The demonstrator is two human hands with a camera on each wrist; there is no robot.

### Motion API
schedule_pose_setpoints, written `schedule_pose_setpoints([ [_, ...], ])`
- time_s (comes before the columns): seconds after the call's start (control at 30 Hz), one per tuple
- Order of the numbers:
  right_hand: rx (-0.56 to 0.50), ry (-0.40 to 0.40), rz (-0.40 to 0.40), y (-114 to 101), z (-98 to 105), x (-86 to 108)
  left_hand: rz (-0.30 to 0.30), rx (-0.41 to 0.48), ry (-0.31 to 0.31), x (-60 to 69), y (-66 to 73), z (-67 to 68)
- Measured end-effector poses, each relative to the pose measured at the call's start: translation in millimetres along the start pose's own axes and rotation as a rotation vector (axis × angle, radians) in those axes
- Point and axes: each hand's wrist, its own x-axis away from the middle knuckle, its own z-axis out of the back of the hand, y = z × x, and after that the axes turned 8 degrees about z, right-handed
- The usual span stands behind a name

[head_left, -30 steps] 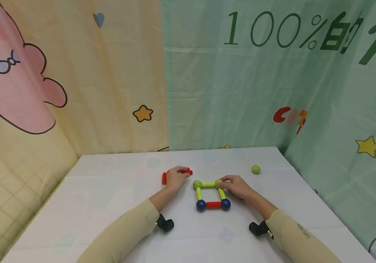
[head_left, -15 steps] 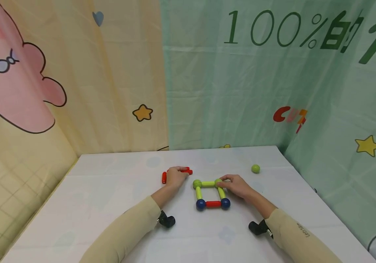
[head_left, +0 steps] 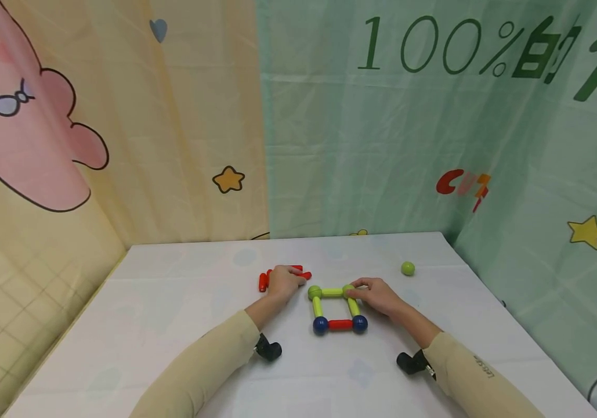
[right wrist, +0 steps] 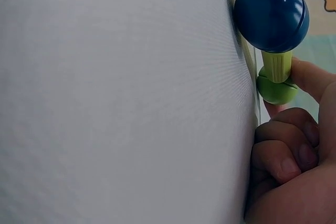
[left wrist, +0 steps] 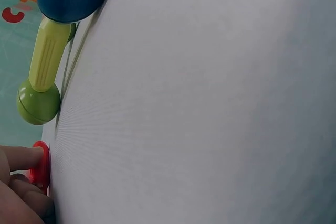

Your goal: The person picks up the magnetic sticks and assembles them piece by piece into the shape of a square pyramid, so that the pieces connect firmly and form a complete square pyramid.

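Observation:
A square of rods and balls lies on the white table [head_left: 147, 325]. Two blue balls [head_left: 321, 325] and a red rod [head_left: 340, 325] form its near side; yellow-green rods [head_left: 332, 292] and two green balls [head_left: 315, 292] form the rest. My right hand [head_left: 377, 296] pinches the far right green ball [right wrist: 278, 88] between thumb and finger. To the left of the square, my left hand [head_left: 283, 283] pinches a red rod [left wrist: 40, 166] near the tabletop. Part of that rod is hidden by the fingers.
Several red rods [head_left: 263, 283] lie behind and left of my left hand, partly covered by it. A loose green ball [head_left: 408, 268] sits at the back right. Printed curtains [head_left: 350, 145] hang behind the table.
My left hand has shifted slightly right, and the red rod at its fingertips has moved right, apart from the other rods. My right hand stays on the green ball.

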Motion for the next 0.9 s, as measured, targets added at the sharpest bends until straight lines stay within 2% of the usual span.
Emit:
schedule_pose_setpoints([
  [0.47,-0.005,0.002,0.0,-1.3,-0.4,0.8,-0.052,-0.107,-0.002,-0.3,-1.0,-3.4],
  [0.63,-0.007,0.004,0.006,1.2,-1.0,-0.4,-0.065,-0.071,0.011,1.8,-1.4,-4.1],
  [0.9,-0.008,0.006,0.016,1.8,-0.1,0.0,-0.057,0.045,0.003,5.9,-1.7,-3.4],
])
